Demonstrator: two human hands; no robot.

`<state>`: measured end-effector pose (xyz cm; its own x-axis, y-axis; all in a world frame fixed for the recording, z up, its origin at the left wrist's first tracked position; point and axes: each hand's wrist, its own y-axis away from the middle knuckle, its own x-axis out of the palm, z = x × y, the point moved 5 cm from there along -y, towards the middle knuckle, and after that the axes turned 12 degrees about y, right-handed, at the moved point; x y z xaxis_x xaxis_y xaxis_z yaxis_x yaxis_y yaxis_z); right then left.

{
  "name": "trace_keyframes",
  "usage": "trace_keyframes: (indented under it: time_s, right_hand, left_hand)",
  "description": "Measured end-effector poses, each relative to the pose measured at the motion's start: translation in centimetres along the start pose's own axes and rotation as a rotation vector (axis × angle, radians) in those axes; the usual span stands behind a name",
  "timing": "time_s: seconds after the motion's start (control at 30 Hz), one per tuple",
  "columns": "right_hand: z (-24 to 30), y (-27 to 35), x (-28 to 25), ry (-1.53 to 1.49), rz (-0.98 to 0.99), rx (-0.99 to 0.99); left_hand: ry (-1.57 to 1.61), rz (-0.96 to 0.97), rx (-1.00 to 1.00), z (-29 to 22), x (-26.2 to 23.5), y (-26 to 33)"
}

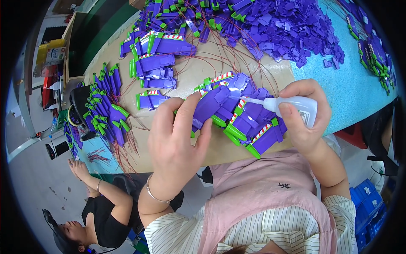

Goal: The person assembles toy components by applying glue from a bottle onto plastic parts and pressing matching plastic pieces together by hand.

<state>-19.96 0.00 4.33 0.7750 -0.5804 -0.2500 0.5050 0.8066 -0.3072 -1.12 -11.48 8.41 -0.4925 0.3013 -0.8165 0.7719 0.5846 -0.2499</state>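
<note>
My left hand (175, 131) pinches a purple plastic wing piece (210, 103) between thumb and fingers, above the table. My right hand (308, 112) is wrapped round a small white squeeze bottle (298, 108), tipped on its side. Its thin nozzle (252, 100) points left, close to the end of the held piece; whether it touches I cannot tell. Beneath and beside them lies a cluster of purple wing pieces with green tubes (234, 132) and red-and-white striped edges.
Loose purple parts (287, 31) are heaped at the far side. Stacked wing pieces (156, 63) lie left of centre, and more with red wires (108, 106) further left. A blue mat (338, 93) covers the right. A co-worker (105, 207) sits at lower left.
</note>
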Motion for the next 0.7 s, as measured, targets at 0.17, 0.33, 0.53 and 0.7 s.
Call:
trace_keyframes:
  time_s: [0.17, 0.33, 0.53, 0.7]
  right_hand:
    - [0.4, 0.1, 0.8, -0.011, 0.02, -0.029]
    - [0.5, 0.1, 0.8, 0.03, 0.01, -0.033]
    - [0.3, 0.2, 0.1, 0.025, -0.02, -0.008]
    - [1.2, -0.5, 0.3, 0.021, -0.032, -0.041]
  left_hand:
    - [-0.002, 0.01, -0.01, -0.1, 0.0, -0.1]
    - [-0.009, 0.001, 0.014, -0.2, 0.0, -0.2]
    - [-0.204, -0.017, 0.179, -1.2, -0.2, -0.2]
    - [-0.291, -0.05, 0.285, -1.4, 0.0, -0.3]
